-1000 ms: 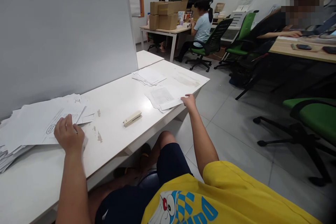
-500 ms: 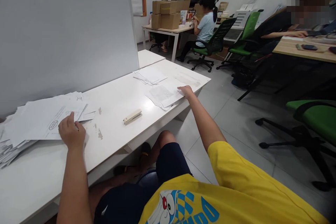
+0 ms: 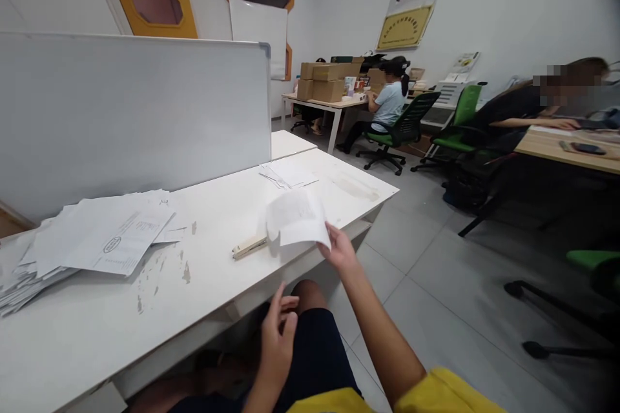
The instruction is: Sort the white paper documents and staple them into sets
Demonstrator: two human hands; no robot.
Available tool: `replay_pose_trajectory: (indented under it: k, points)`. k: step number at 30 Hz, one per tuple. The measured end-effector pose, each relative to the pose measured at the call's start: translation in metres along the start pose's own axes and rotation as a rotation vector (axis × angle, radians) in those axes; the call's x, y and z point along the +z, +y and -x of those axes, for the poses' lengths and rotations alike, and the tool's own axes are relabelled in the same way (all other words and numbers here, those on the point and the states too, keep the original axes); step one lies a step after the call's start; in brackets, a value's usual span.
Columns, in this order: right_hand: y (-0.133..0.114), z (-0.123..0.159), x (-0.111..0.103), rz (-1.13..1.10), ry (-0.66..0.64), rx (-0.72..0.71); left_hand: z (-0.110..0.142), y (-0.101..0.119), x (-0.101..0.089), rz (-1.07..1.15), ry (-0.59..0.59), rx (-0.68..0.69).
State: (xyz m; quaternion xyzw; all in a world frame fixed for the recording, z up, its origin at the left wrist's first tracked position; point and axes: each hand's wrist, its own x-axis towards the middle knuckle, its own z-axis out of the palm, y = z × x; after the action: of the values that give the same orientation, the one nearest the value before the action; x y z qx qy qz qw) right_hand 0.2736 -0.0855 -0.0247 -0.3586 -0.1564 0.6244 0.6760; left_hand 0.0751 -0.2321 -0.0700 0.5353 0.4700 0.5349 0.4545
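Papers, one loose set (image 3: 296, 218), sheets uncountable: at the right end of the stapler (image 3: 248, 248), gripped by their near right corner in the closed fingers of the right hand (image 3: 340, 250). Left hand (image 3: 279, 337), on the stapler's near side: empty, fingers half open, apart from the set. Also: stapler, one; larger paper pile (image 3: 99, 232), one, left of it; smaller paper stack (image 3: 293, 174), one, beyond it.

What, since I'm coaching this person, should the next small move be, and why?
Probably bring the left hand up to the free side of the papers: the right hand grips them at one side only, the sheets are bending, and the left hand looks empty, its fingers apart, near the table's front edge.
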Motion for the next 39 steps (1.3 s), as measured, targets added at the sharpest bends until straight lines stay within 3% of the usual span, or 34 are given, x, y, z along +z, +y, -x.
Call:
replay_pose_trajectory:
  k: [3,6,8,12,15,17,20,24,27,33,37,39]
  points:
    - [0.040,0.053,-0.012,-0.002,0.097,-0.030,-0.001,-0.008,0.037,0.343,-0.028,-0.172]
    - [0.054,0.094,-0.028,0.117,0.134,0.002,-0.029,0.005,0.040,0.461,0.094,-0.254]
    - [0.051,0.104,-0.037,0.189,0.097,-0.002,-0.047,0.016,0.036,0.438,0.177,-0.302]
    - [0.035,0.088,-0.057,0.307,0.090,-0.111,-0.065,0.027,0.025,0.377,0.213,-0.284]
    - [0.020,0.065,-0.075,0.345,0.073,-0.105,-0.072,0.028,0.006,0.395,0.280,-0.308]
    - [0.006,0.052,-0.086,0.410,-0.025,-0.054,-0.075,0.029,-0.012,0.419,0.270,-0.369]
    - [-0.015,0.042,-0.097,0.616,-0.169,0.018,-0.077,0.031,-0.037,0.410,0.159,-0.491]
    - [-0.029,0.036,-0.094,0.820,-0.315,0.100,-0.072,0.033,-0.048,0.357,0.117,-0.612]
    - [-0.021,0.035,-0.085,0.863,-0.386,0.150,-0.068,0.035,-0.044,0.414,0.170,-0.560]
    - [0.000,0.039,-0.070,0.721,-0.348,0.129,-0.060,0.033,-0.034,0.477,0.167,-0.263]
    - [0.005,0.043,-0.066,0.779,-0.348,0.118,-0.058,0.025,-0.027,0.322,0.222,-0.272]
    - [0.005,0.043,-0.067,0.870,-0.349,0.044,-0.059,0.021,-0.024,0.282,0.247,-0.244]
